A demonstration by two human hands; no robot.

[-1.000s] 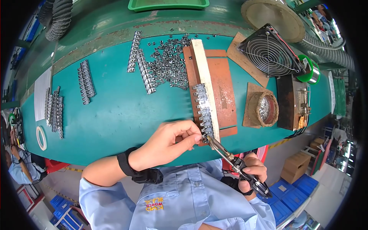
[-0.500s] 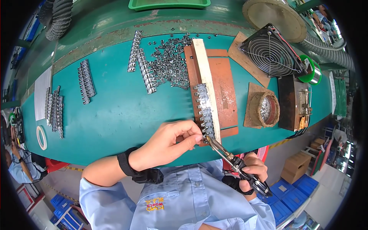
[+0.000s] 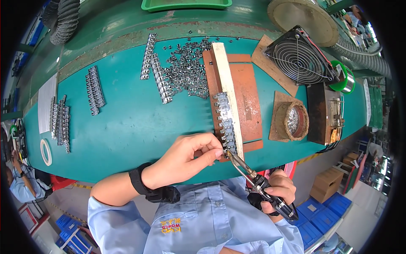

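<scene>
My right hand grips a soldering iron with a black handle and a thin curved tube beside its metal barrel. The iron's tip meets the near end of a strip of small circuit boards, which lies along a pale wooden bar on a reddish-brown board. At that same end, my left hand is closed in a pinch, thumb against forefinger. Whatever sits between those fingertips is too small to make out. Many small metal parts lie in a loose pile beyond the strip.
More board strips lie on the green mat at left, near a tape roll. To the right stand a round pot, a caged fan, a green solder spool and a dark metal box. A green tray sits at the back.
The soldering iron's handle has tilted slightly, its rear end shifting down and left, while the tip stays at the strip's near end. My left hand has not visibly moved.
</scene>
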